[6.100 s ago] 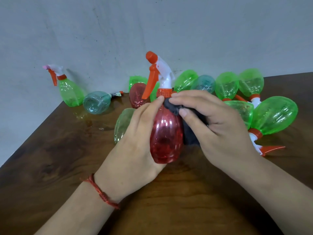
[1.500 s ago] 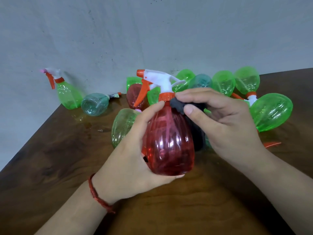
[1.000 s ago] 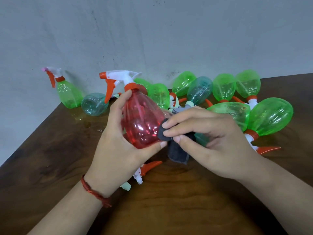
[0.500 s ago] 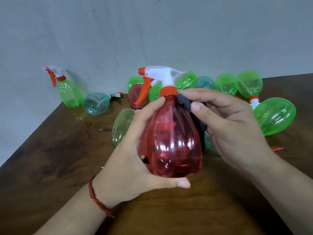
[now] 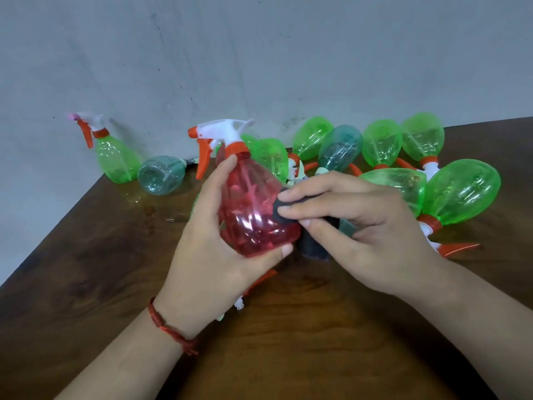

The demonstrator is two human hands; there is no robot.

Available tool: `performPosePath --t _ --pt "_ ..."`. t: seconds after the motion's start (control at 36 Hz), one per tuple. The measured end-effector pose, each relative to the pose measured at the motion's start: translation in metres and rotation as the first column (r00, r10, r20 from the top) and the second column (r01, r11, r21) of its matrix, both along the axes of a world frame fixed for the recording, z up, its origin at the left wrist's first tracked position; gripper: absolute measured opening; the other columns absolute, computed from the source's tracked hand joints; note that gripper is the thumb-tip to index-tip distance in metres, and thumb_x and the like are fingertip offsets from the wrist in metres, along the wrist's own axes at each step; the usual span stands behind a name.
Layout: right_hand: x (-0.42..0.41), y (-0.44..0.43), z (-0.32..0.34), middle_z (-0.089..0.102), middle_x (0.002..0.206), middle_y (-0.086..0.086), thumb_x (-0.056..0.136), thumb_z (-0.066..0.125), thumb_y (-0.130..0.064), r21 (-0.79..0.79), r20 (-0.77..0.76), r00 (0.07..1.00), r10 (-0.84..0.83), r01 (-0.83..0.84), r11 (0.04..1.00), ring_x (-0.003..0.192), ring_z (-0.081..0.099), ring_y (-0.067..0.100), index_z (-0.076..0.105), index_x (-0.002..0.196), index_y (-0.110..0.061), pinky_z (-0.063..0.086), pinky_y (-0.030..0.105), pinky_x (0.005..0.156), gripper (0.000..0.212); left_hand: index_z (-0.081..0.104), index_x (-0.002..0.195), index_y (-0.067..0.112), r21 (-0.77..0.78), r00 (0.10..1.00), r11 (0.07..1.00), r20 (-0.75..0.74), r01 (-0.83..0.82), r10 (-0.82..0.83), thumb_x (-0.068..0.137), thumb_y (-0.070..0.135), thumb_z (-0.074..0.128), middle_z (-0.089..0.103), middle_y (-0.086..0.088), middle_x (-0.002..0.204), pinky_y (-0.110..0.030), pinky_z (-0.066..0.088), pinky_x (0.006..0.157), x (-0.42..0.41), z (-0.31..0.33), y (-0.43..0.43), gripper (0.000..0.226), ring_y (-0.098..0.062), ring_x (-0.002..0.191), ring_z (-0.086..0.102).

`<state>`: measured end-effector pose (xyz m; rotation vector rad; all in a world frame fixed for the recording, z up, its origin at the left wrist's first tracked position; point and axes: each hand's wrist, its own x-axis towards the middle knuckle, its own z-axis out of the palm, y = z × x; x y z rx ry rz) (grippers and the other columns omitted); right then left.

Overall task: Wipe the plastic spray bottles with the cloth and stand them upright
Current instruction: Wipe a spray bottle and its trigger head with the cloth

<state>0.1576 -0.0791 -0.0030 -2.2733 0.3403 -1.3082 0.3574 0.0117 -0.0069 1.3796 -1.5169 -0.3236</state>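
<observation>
My left hand [image 5: 213, 249] grips a red translucent spray bottle [image 5: 251, 209] above the table, tilted with its white and orange trigger head toward the upper left. My right hand [image 5: 360, 226] pinches a dark grey cloth [image 5: 288, 210] and presses it against the bottle's lower right side. A fold of the cloth hangs below my fingers. One green spray bottle [image 5: 115, 157] stands upright at the far left by the wall.
Several green bottles [image 5: 458, 194] and a teal one [image 5: 340, 151] lie on their sides behind my hands. Another teal bottle [image 5: 160, 179] lies near the upright one. A green bottle lies partly hidden under my left hand. The brown wooden table [image 5: 288, 342] meets a grey wall.
The red bottle has tilted from upright to lean left and moved left. The cloth has slid from near the neck down to the lower right side of the body.
</observation>
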Motion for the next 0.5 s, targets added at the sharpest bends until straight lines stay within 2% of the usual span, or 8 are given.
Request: performPosePath --t 0.17,0.28,0.36,0.42,0.47,0.5 --pt "0.000 0.000 -0.001 0.076 0.116 0.002 0.091 0.072 0.010 0.015 -0.008 0.999 0.038 -0.038 0.999 0.112 0.072 0.019 0.083 0.106 -0.008 0.055 0.034 0.096 0.026 0.029 0.165 0.033 -0.024 1.000 0.999 -0.007 -0.021 0.021 0.068 0.033 0.100 0.042 0.017 0.161 -0.042 0.053 0.114 0.006 -0.003 0.000 0.120 -0.010 0.148 0.048" --pt "0.001 -0.001 -0.003 0.076 0.121 0.000 0.095 0.071 0.009 0.080 0.023 1.000 0.018 -0.020 0.997 0.117 0.071 0.021 0.082 0.111 -0.009 0.056 0.040 0.101 0.026 0.029 0.165 0.036 0.015 0.997 1.000 -0.071 0.016 -0.015 0.069 0.031 0.102 0.043 0.016 0.161 -0.045 0.053 0.113 0.008 -0.003 0.000 0.120 -0.013 0.147 0.051" --pt "0.003 -0.003 -0.002 0.075 0.124 -0.001 0.098 0.069 0.006 0.183 0.074 0.997 0.005 -0.018 0.983 0.123 0.069 0.022 0.080 0.116 -0.012 0.054 0.046 0.107 0.027 0.030 0.165 0.034 0.019 0.996 0.996 -0.007 0.084 -0.084 0.070 0.030 0.102 0.045 0.009 0.161 -0.047 0.052 0.114 0.011 -0.004 0.002 0.119 -0.020 0.147 0.052" --pt "0.004 -0.005 -0.001 0.075 0.125 0.000 0.100 0.068 0.003 0.255 0.114 0.993 -0.004 -0.026 0.967 0.125 0.068 0.023 0.078 0.118 -0.011 0.052 0.047 0.110 0.026 0.031 0.164 0.027 0.098 0.995 0.990 -0.005 0.100 -0.100 0.076 0.019 0.096 0.046 0.004 0.162 -0.038 0.053 0.114 0.004 0.006 -0.005 0.110 -0.020 0.145 0.054" --pt "0.005 -0.005 0.000 0.075 0.126 -0.001 0.101 0.066 0.000 0.302 0.139 0.990 -0.020 -0.023 0.953 0.127 0.067 0.021 0.077 0.120 -0.012 0.051 0.042 0.112 0.025 0.038 0.160 0.013 0.251 0.966 0.956 -0.242 0.151 -0.089 0.082 0.012 0.091 0.051 -0.007 0.160 -0.031 0.055 0.106 -0.003 0.019 -0.025 0.094 -0.017 0.135 0.063" --pt "0.005 -0.004 0.000 0.075 0.126 -0.003 0.102 0.065 -0.002 0.318 0.145 0.989 -0.024 -0.024 0.948 0.127 0.066 0.019 0.077 0.121 -0.013 0.051 0.039 0.112 0.025 0.044 0.155 0.008 0.289 0.906 0.927 -0.410 0.238 -0.104 0.071 0.021 0.098 0.061 -0.009 0.151 -0.030 0.058 0.096 -0.005 0.023 -0.030 0.101 -0.013 0.119 0.072"
